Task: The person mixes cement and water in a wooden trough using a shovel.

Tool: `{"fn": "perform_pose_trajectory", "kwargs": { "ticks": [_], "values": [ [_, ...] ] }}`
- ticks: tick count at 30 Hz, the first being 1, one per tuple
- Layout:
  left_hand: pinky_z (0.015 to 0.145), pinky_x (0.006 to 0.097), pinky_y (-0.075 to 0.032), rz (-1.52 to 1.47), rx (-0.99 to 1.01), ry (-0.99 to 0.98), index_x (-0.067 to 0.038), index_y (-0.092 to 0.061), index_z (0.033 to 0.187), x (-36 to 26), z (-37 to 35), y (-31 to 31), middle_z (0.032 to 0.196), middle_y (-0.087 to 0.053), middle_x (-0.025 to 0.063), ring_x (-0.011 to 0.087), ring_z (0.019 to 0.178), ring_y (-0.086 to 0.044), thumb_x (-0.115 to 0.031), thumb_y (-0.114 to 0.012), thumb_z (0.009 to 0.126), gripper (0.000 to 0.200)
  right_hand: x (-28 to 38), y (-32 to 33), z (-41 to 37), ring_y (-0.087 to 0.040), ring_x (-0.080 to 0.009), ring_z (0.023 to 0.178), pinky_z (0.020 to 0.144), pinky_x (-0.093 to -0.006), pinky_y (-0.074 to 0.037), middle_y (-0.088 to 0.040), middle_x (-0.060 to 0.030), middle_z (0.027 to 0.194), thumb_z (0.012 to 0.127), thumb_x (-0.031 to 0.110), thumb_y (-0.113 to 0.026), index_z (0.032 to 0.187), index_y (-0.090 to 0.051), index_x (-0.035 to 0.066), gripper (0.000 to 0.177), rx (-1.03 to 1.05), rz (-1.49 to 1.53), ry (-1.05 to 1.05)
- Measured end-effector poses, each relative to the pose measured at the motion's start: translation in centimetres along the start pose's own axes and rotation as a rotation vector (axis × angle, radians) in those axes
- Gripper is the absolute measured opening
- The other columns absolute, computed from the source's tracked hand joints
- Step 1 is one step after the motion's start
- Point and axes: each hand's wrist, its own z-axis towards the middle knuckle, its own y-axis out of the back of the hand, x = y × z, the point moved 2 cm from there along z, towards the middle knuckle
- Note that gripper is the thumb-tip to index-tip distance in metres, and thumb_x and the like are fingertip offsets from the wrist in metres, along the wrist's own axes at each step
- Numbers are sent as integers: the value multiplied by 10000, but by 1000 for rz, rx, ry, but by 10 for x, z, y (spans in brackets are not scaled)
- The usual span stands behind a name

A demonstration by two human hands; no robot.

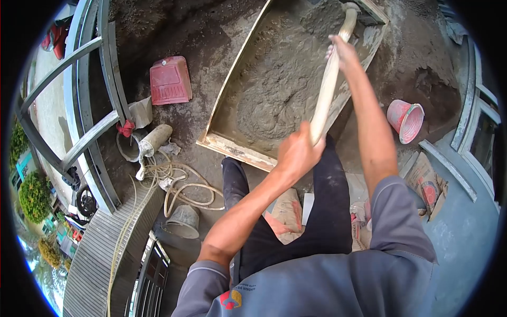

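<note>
A long pale wooden handle (326,95) slants over the right side of a wooden mixing box (237,149). My left hand (297,152) is wrapped round its lower end, close to my legs. Farther up, my right hand (342,53) grips the same handle near its far end. The tool's head (350,7) shows only in part at the top, by the box's far right corner. Wet grey mortar (280,84) fills much of the box, heaped and rough in the middle.
Left of the box lie a red plastic container (170,80), a coiled hose (185,182) and a grey bucket (183,221). A pink bucket (405,121) lies tilted on the right, near cement bags (423,182). Metal frames (87,105) stand at the left.
</note>
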Motion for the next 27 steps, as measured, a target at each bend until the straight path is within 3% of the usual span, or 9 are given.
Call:
{"fn": "perform_pose_trajectory", "kwargs": {
  "ticks": [5, 7, 9, 12, 14, 18, 22, 24, 27],
  "values": [
    [728, 577, -540, 36, -14, 53, 60, -527, 1029, -36, 60, -16, 781, -666, 349, 534, 776, -673, -312, -654, 933, 405, -21, 8, 99, -527, -214, 534, 481, -391, -522, -494, -70, 676, 922, 156, -645, 901, -509, 23, 191, 73, -69, -181],
    [746, 579, -539, 62, 36, 133, 63, -524, 1031, -21, 32, -8, 795, -668, 353, 540, 799, -672, -303, -650, 935, 398, -75, 1, 81, -534, -217, 541, 472, -420, -533, -494, -79, 687, 943, 152, -626, 957, -534, 17, 163, 89, -51, -320],
    [749, 575, -544, 83, 56, 224, 62, -522, 1039, -4, -13, -7, 799, -669, 353, 541, 808, -673, -302, -652, 933, 400, -118, -13, 23, -542, -219, 535, 467, -423, -536, -499, -74, 692, 987, 205, -616, 1005, -569, 4, 206, 54, -114, -305],
    [743, 572, -547, 96, 102, 337, 48, -520, 1026, 13, -65, 6, 808, -671, 356, 533, 818, -677, -286, -658, 929, 375, -207, -29, -31, -548, -244, 515, 467, -453, -540, -544, -102, 664, 985, 222, -621, 948, -587, 5, 223, 116, -45, -499],
    [736, 571, -548, 158, 125, 384, 40, -522, 1017, 26, -90, 19, 813, -674, 352, 521, 817, -681, -279, -662, 925, 360, -258, -40, -57, -515, -225, 500, 450, -430, -521, -493, -75, 632, 945, 169, -595, 917, -542, 44, 139, 163, -16, -548],
    [743, 542, -561, 275, 232, 383, 42, -532, 1039, 46, -130, 66, 842, -694, 308, 480, 822, -700, -261, -684, 897, 368, -291, -50, -111, -507, -231, 496, 470, -444, -504, -477, -60, 633, 925, 202, -608, 888, -538, 69, 154, 75, 176, -700],
    [731, 541, -561, 295, 284, 304, -11, -539, 1021, 102, -218, 129, 874, -704, 279, 478, 804, -695, -220, -700, 869, 304, -282, -75, -223, -514, -223, 507, 467, -433, -513, -488, -60, 678, 895, 198, -630, 933, -556, 56, 165, -79, 309, -566],
    [706, 549, -535, 282, 238, 266, -37, -541, 997, 180, -272, 157, 835, -686, 251, 473, 789, -681, -224, -725, 837, 307, -284, -101, -283, -546, -237, 519, 488, -429, -546, -500, -77, 688, 888, 144, -618, 895, -528, 11, 160, -114, 326, -512],
    [839, 518, -462, 458, 156, 180, -35, -562, 1033, 302, -319, 181, 899, -648, 186, 424, 910, -629, -163, -764, 756, 366, -315, -136, -344, -582, -237, 554, 528, -401, -563, -543, -88, 721, 888, 55, -598, 876, -513, 19, 93, -11, 447, -456]
  ]
}}
